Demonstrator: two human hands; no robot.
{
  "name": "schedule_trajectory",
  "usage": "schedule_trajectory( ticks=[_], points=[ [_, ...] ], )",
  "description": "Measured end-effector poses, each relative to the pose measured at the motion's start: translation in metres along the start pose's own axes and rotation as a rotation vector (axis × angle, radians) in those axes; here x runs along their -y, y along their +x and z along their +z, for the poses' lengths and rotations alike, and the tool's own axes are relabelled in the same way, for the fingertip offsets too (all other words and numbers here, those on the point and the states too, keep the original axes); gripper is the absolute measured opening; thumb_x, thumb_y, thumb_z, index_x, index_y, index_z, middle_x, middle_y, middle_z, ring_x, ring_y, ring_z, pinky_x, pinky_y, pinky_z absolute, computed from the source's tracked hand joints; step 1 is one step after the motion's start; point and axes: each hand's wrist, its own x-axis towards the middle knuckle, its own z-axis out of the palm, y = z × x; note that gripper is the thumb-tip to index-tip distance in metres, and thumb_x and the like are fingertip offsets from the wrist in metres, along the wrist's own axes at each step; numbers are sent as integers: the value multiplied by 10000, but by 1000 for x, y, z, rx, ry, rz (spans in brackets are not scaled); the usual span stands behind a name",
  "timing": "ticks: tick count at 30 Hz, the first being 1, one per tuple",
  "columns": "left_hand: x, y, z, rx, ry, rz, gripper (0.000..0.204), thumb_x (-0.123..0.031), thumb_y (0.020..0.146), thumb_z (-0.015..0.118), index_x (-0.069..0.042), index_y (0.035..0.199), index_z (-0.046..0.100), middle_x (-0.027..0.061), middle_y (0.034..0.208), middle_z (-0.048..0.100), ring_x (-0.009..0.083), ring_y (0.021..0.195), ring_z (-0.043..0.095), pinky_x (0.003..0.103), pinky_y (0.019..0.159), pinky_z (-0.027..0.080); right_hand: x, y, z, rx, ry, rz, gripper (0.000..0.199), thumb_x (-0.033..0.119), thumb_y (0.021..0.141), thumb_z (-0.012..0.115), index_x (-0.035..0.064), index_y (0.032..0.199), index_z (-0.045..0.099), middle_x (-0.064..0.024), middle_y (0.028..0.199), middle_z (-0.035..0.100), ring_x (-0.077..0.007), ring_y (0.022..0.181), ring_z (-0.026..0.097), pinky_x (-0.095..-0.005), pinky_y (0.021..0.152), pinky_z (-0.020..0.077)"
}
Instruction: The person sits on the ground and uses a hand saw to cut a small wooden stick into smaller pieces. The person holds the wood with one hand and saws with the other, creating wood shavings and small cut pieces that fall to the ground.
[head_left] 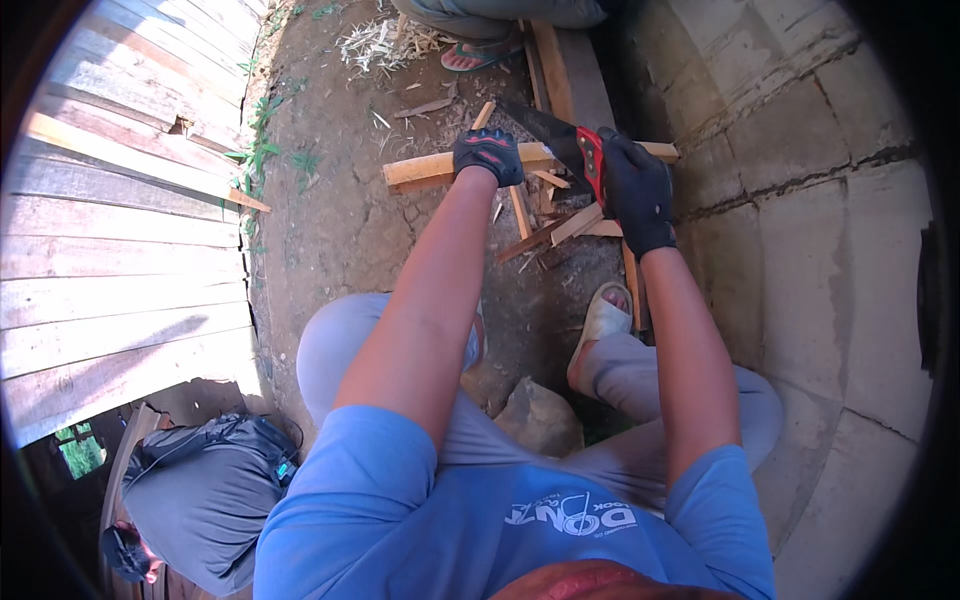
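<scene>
A black work glove with red markings covers my left hand [488, 153]. Its fingers are closed around a thin wooden strip [521, 212] where it crosses a thicker timber [420, 170] lying crosswise on the ground. The strip's other end pokes out beyond my knuckles. My right hand [640, 190], also gloved in black, grips the red handle of a handsaw [592, 168]. The dark blade slants away to the upper left, over the timber, with its tip near the strip. Whether the teeth touch the strip, I cannot tell.
Offcuts [577, 222] lie below the saw, and wood shavings [390, 45] are heaped farther off. Long boards [580, 75] run away at the top beside another person's sandaled foot [480, 57]. A block wall [800, 220] bounds the right; a plank wall [120, 240] the left.
</scene>
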Motion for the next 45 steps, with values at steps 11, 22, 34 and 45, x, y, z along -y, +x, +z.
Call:
schedule_trajectory(
  ticks=[11, 22, 34, 45],
  points=[
    [-3, -8, 16, -244, 18, 60, 273, -296, 845, 681, -150, 1039, 804, 110, 1020, 804, 281, 1010, 775, 437, 866, 577, -37, 44, 78, -45, -150, -136, 376, 383, 1016, 581, 157, 1235, 787, -135, 1211, 779, -391, 1144, 705, -468, 1046, 518],
    [-14, 12, 8, -89, 11, 101, 401, -312, 867, 661, -108, 1186, 794, 153, 1167, 793, 327, 1121, 756, 452, 996, 581, -49, 17, 77, -145, 97, -49, 385, 346, 1042, 623, 119, 1319, 764, -141, 1302, 762, -318, 1233, 712, -387, 1073, 521],
    [-3, 43, -6, 87, 3, 184, 452, -307, 787, 682, -92, 1164, 811, 179, 1234, 767, 344, 1163, 739, 444, 999, 592, -20, -63, 33, -191, 156, -103, 353, 217, 1070, 606, 37, 1348, 727, -204, 1253, 767, -340, 1159, 743, -398, 999, 555],
    [7, 80, -22, 303, 88, 357, 377, -243, 669, 752, -52, 983, 837, 177, 964, 803, 301, 890, 779, 459, 795, 611, 68, -174, -77, -24, -21, 196, 385, 159, 1064, 591, 39, 1415, 691, -176, 1238, 777, -198, 994, 754, -337, 873, 569]
  ],
)
